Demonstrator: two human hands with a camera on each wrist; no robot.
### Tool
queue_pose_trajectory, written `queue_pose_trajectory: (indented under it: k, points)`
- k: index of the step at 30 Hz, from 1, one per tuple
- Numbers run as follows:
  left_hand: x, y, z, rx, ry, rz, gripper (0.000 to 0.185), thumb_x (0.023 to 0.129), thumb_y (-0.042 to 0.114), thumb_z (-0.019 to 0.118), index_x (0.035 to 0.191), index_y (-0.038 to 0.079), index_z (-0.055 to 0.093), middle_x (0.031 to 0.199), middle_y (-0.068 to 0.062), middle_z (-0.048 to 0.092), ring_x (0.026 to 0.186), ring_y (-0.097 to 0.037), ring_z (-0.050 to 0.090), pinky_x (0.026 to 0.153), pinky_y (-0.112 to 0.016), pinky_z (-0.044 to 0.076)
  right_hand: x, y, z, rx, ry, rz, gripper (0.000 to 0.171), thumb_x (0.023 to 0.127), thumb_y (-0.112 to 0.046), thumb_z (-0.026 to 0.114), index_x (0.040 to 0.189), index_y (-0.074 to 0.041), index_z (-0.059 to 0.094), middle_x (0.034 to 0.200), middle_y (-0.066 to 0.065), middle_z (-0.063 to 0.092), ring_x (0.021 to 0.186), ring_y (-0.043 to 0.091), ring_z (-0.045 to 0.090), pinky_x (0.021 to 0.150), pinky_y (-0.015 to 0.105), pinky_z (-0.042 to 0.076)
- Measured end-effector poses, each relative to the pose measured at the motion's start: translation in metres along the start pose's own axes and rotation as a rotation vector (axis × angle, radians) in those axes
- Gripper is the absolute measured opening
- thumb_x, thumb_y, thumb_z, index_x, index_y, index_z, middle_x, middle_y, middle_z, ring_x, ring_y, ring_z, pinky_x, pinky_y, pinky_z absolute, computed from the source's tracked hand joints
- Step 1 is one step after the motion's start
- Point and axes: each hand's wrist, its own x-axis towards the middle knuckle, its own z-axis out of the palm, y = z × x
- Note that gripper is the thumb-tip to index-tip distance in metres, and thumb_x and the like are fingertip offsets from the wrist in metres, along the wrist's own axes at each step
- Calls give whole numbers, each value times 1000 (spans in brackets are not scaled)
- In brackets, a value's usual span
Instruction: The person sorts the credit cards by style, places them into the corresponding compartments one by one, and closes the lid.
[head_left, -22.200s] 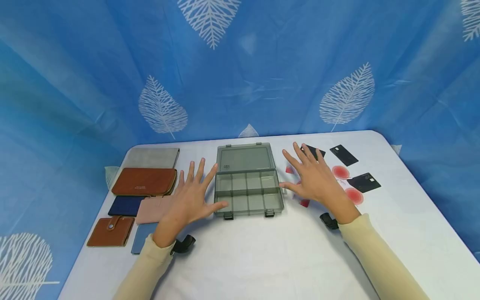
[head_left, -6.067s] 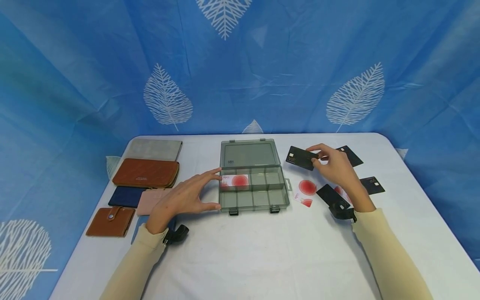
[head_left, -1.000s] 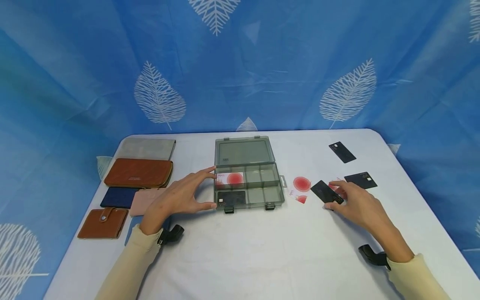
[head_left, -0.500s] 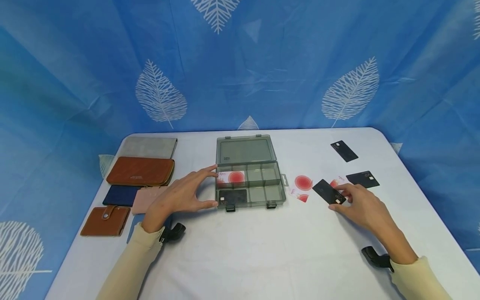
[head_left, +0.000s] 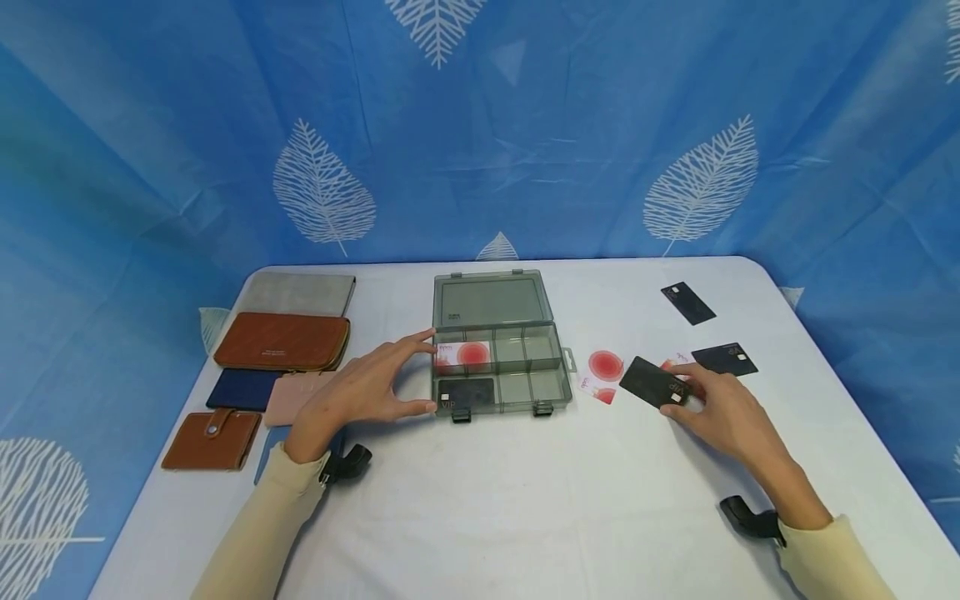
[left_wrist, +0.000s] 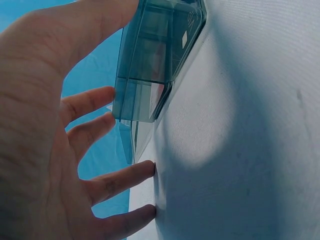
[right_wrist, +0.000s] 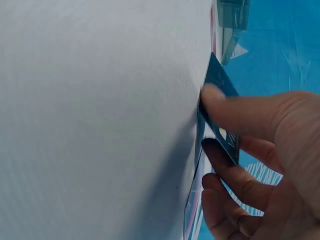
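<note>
Covering the lower frame, the white table (head_left: 525, 500) bore an open grey box (head_left: 498, 367) at centre, whose left end the left hand (head_left: 360, 396) touched with relaxed, spread fingers, while right of centre the right hand (head_left: 723, 408) pinched a black card (head_left: 654, 382), tilted just off the tabletop.

I wear long cream sleeves on both arms. A small black camera is strapped under my left wrist (head_left: 347, 463) and my right wrist (head_left: 750, 518).
</note>
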Motion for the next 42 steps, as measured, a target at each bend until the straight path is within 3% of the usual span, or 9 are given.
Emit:
queue_pose_trajectory:
  k: [5,13,17,20,24,28,35,42]
  points:
    - [-1,0,1,-3,-2,-4,85,88,61,83,158,22,54,177,-1,30,152,-38,46,109,-68,48,-1,-3,0,40,59,-45,42,97,-4,75,138,-4,68,80,6,58,68,21,46,59,34,35]
    - [-1,1,1,-5,1,-7,85,87,60,84,157,22,55,177,-2,31,152,-38,45,111,-69,46,4,-13,-9,83,137,-123,38,96,-1,77,133,-6,71,82,6,67,60,14,45,53,29,33]
    - [-1,1,1,-7,0,-4,85,87,61,84,157,21,55,177,-1,30,153,-38,44,112,-69,45,10,-24,-12,102,136,-129,38,96,-2,78,133,-7,71,95,17,75,68,22,60,59,32,44]
    - [0,0,1,-7,-2,-5,85,87,61,84,157,22,55,177,0,30,154,-37,43,114,-69,43,15,-34,-14,112,126,-125,39,96,-3,79,134,-9,72,105,22,77,83,34,70,68,41,53]
    - [0,0,0,-5,-8,-7,85,87,61,84,157,22,55,177,-1,30,154,-37,44,114,-69,43,21,-48,-14,132,131,-152,39,96,-5,79,134,-12,73,106,19,78,91,40,73,74,47,55]
    - [-1,1,-1,-1,2,3,84,88,60,84,156,21,56,177,-2,31,152,-39,45,111,-69,45,30,-62,-15,162,145,-214,37,97,-5,78,133,-15,74,103,14,80,87,36,75,73,47,57]
    - [-1,2,-3,-3,5,5,83,88,58,85,156,20,56,177,-1,30,153,-38,44,112,-69,45,45,-88,-11,263,51,-315,38,100,0,73,136,-13,71,93,2,76,88,26,78,81,51,64]
    - [-1,3,-4,-10,1,-3,84,87,59,85,156,21,56,177,0,30,155,-37,42,114,-70,43,55,-113,-2,310,-28,-353,38,102,-2,71,137,-15,69,100,2,76,89,20,75,79,42,62]
